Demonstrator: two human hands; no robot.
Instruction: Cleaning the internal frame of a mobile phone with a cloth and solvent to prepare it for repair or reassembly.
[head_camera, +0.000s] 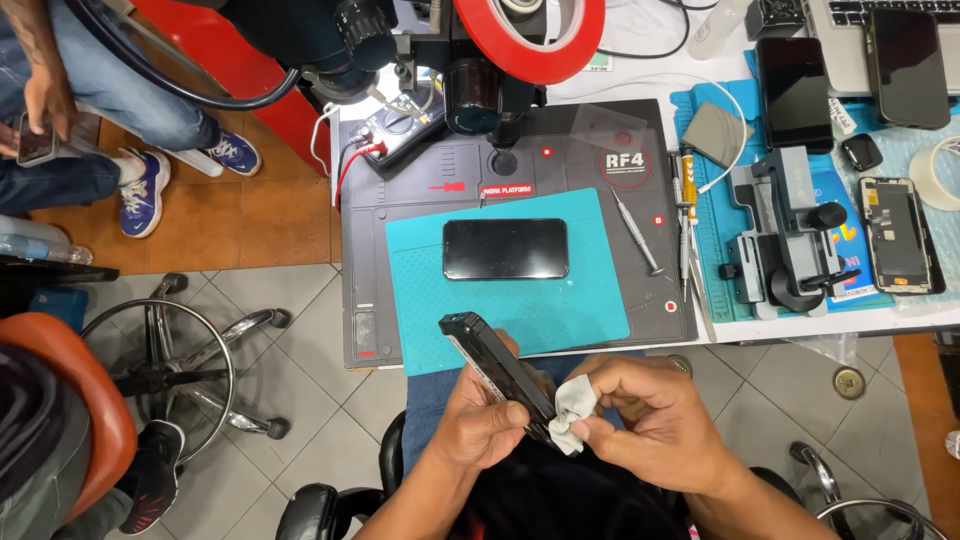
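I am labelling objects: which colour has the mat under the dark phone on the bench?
Teal mat, seen in the head view.

Your bench, 12 o'clock: teal mat (580, 315) on black work mat (400, 210); dark phone (505, 249) lying flat on teal mat; red tape roll (560, 60) hanging above; meter with red lead (395, 130) at 11 o'clock; tweezers (635, 230) at 1 o'clock; grey clamp fixture (785, 240) at 2 o'clock, bare phone screen (897, 235) beside it; two dark phones (795, 90) further back; chair base (190, 370) at 9 o'clock; seated person's blue shoes (145, 190) at 10 o'clock.
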